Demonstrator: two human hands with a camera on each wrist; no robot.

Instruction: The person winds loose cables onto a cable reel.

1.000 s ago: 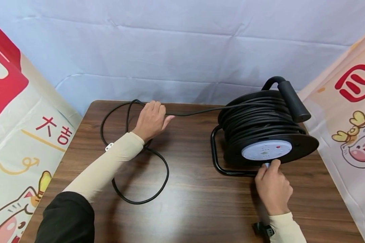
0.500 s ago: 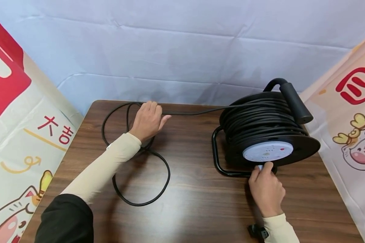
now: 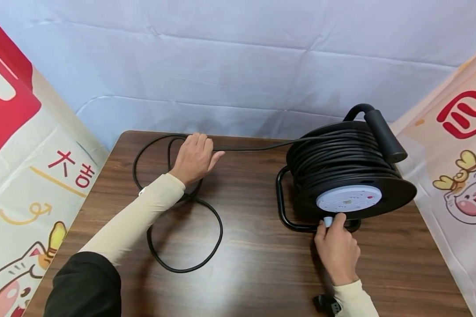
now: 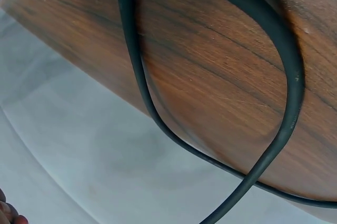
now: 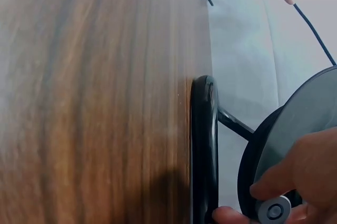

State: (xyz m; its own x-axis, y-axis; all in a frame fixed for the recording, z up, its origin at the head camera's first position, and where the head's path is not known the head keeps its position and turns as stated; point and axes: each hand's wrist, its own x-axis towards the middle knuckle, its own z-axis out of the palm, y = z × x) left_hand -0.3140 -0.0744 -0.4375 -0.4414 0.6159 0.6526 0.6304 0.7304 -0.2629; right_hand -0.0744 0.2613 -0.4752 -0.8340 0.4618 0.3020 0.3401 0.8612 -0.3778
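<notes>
A black cable reel (image 3: 392, 193) stands at the right of the table in the head view, wound with black cable (image 3: 337, 154). My right hand (image 3: 338, 251) pinches the reel's pale crank knob (image 3: 328, 221) below the white socket face (image 3: 349, 199). Seen from the right wrist, fingers curl round that knob (image 5: 274, 211). A taut stretch of cable (image 3: 258, 148) runs left from the reel to my left hand (image 3: 196, 156), which grips it near the table's back edge. Loose cable loops (image 4: 292, 76) lie around and below the left hand; its grip is outside the left wrist view.
The reel rests on a black tubular frame (image 3: 281, 202), with a thick black handle (image 3: 384, 134) on top. A wooden table (image 3: 262, 264) lies underneath. White cloth (image 3: 222, 66) hangs behind, and printed banners flank both sides.
My right hand has moved left with the crank knob, and the reel's socket face has turned slightly. The left hand has shifted a little left, still holding the cable.
</notes>
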